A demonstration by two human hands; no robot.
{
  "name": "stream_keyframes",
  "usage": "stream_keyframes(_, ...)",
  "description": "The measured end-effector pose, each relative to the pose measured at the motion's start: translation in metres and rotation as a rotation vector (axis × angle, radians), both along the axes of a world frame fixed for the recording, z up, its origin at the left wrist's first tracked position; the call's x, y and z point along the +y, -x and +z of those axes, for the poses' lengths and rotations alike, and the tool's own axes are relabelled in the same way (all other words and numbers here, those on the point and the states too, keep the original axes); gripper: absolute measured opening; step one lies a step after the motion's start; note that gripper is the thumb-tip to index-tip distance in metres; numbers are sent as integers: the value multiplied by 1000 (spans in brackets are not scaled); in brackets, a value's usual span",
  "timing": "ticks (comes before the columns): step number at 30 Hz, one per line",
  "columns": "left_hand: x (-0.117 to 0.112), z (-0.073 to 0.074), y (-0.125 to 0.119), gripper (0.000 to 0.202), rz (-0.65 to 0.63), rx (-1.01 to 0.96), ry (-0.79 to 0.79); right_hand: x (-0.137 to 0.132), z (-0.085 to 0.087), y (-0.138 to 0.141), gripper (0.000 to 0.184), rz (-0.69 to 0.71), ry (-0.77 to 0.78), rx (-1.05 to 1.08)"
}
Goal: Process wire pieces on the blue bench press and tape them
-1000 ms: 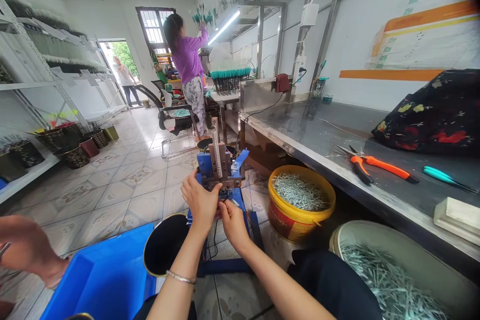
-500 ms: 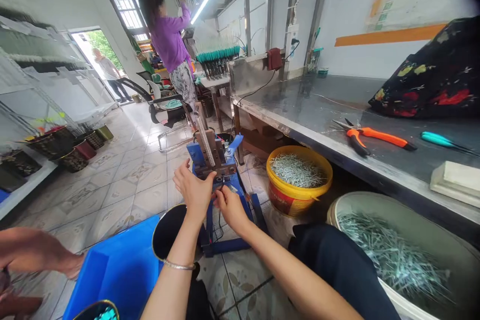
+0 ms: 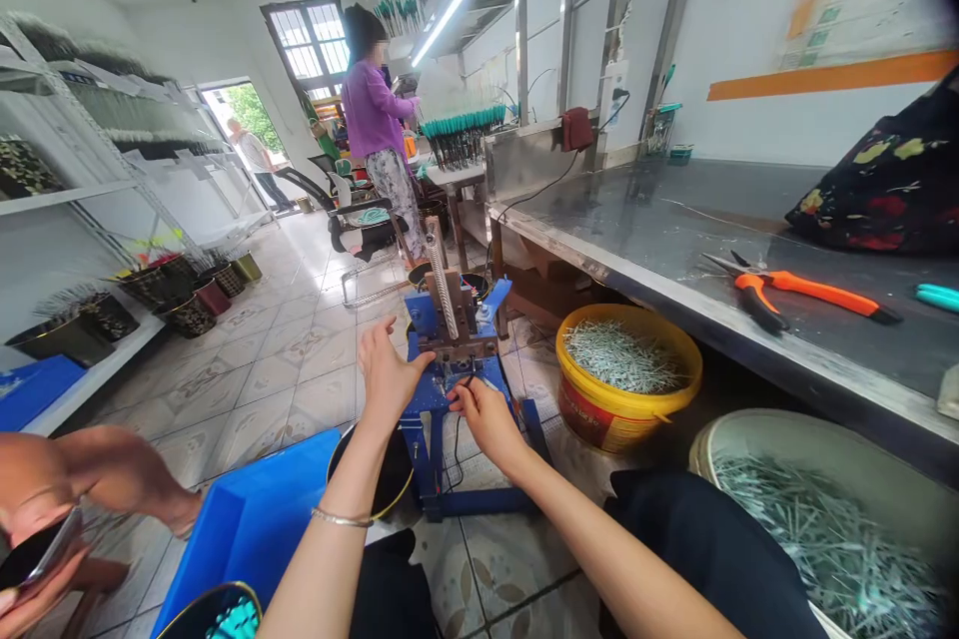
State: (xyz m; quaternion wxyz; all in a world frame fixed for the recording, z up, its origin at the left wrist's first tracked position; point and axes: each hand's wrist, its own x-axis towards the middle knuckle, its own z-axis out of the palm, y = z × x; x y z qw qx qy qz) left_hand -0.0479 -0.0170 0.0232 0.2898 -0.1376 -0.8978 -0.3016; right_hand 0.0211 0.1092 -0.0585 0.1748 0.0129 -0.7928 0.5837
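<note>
Head view: left hand [image 3: 386, 374] open, fingers spread, just beside the blue bench machine [image 3: 427, 419] under its brown metal head. Right hand [image 3: 486, 422] curled in at the machine, fingers together; can't tell if it's pinching anything. Blue crate [image 3: 247, 519] lower left, yellow bucket [image 3: 629, 414] of pale spikes right.

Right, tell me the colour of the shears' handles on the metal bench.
The shears have bright orange handles with black ends, best seen in the head view.
</note>
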Motion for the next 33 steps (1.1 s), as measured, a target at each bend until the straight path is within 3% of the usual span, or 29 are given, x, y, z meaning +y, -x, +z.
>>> stream_keyframes(10,2,2,-1,66,-24,41,-34,8,6,-5,20,39,-87,-18)
stream_keyframes(14,3,1,-3,68,-23,45,-29,1,-2,2,18,80,82,-12)
stream_keyframes(17,2,1,-2,68,-12,40,-37,-6,-8,1,21,3,160,27)
stream_keyframes(20,1,0,-1,68,-6,36,-52,-7,-8,-12,22,-95,-11,27)
stream_keyframes(25,0,-1,0,69,-6,14,-54,-8,15,-30,22,-71,-664,-93)
stream_keyframes(27,0,-1,0,70,3,16,-56,-10,28,-29,20,-76,-859,-135)
stream_keyframes(33,-1,0,-3,70,-11,31,-56,-10,46,-17,18,-74,-1054,-253)
